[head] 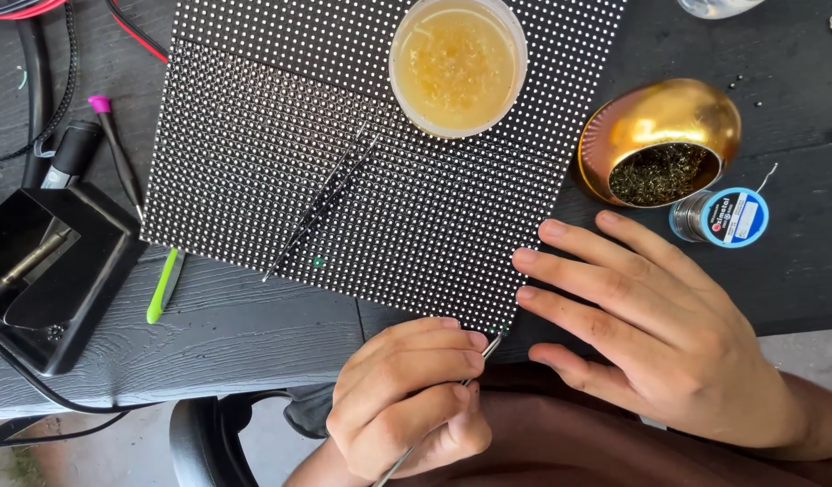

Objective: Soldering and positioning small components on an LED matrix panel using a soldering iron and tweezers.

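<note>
The left hand (407,397) is curled at the near edge of the bench (245,334), its grip closed on a thin metal probe (452,401). The probe's long axis runs on a slant from near-left to far-right, and its tip points at the near right corner of the dotted black panel (254,171), touching or just short of it. The right hand (650,325) lies flat and open just right of that corner, fingers spread and pointing left, the fingertips at the panel's right edge; it holds nothing. The panel lies flat on the bench, tilted a little against the bench edge. On it lie black tweezers (321,203), slanting from near-left to far-right, and at its far side stands a round tub of amber paste (458,65). Right of the panel sit a gold holder of wire wool (659,144) and, just beside it, a solder spool (722,217). At the left stand a black stand (51,271) and a green tool (164,284).
</note>
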